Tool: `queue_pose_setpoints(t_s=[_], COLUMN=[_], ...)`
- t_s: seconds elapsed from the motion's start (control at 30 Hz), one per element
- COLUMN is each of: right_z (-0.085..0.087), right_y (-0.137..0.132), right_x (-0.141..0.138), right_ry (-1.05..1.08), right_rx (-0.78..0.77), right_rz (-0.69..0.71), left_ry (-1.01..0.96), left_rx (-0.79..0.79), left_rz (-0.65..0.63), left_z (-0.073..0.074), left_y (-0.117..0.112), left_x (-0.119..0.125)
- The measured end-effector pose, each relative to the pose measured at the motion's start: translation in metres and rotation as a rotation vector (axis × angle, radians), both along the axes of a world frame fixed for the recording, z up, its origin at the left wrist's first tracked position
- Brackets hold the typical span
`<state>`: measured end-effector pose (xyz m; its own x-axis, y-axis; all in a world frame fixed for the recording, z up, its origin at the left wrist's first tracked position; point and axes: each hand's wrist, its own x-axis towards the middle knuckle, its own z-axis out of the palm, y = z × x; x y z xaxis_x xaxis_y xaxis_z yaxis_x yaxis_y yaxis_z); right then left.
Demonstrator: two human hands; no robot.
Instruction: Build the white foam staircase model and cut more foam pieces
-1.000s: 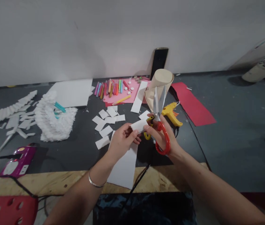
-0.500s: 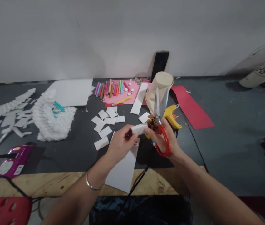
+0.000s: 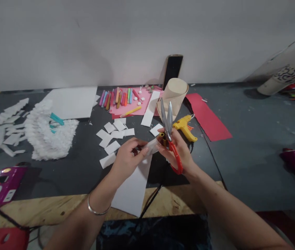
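Observation:
My left hand [image 3: 129, 155] pinches one end of a small white card strip [image 3: 152, 146] in front of me. At the strip's other end, the fingertips of my right hand [image 3: 180, 152] touch it. That same hand also grips scissors [image 3: 168, 130] with red handles, their blades pointing up and a little apart. A yellow part shows by my right fingers; I cannot make out what it belongs to. Below the left hand lies a larger white sheet [image 3: 134, 187]. Several cut white card pieces [image 3: 112, 147] lie on the dark table to the left.
Behind my right hand are a yellow glue gun [image 3: 185, 127], a beige paper roll [image 3: 175, 92] and a propped phone [image 3: 172, 71]. Red paper [image 3: 211, 119] lies to the right. Coloured sticks [image 3: 116, 98] rest on pink paper; a ruffled white piece [image 3: 50, 139] is at left.
The view has shifted slightly. The white strip has tilted, its right end now higher, and the scissor blades have swung leftward and closer together. Both hands keep hold.

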<state>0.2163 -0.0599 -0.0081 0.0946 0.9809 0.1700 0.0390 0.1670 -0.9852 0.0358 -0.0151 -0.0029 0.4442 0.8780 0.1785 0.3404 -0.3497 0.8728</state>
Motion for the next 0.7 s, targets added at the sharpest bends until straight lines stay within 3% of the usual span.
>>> queue_pose_setpoints(t_s=[0.13, 0.23, 0.37, 0.47, 0.7], right_z=[0.0, -0.001, -0.004, -0.006, -0.008], right_y=[-0.001, -0.001, 0.0, 0.0, 0.002], right_x=[-0.002, -0.002, 0.001, 0.001, 0.0], right_ry=[0.061, 0.073, 0.085, 0.073, 0.029], right_rx=[-0.006, -0.008, -0.028, -0.034, -0.047], right_rz=[-0.016, -0.047, -0.06, -0.037, -0.049], left_ry=[0.006, -0.191, -0.431, -0.466, -0.355], left_rx=[-0.157, -0.376, -0.578, -0.618, -0.585], left_rz=[-0.05, -0.04, 0.065, 0.08, -0.034], left_z=[0.004, 0.003, -0.002, -0.002, -0.002], left_y=[0.0, -0.002, -0.004, -0.005, -0.007], left_x=[0.002, 0.005, 0.008, 0.009, 0.011])
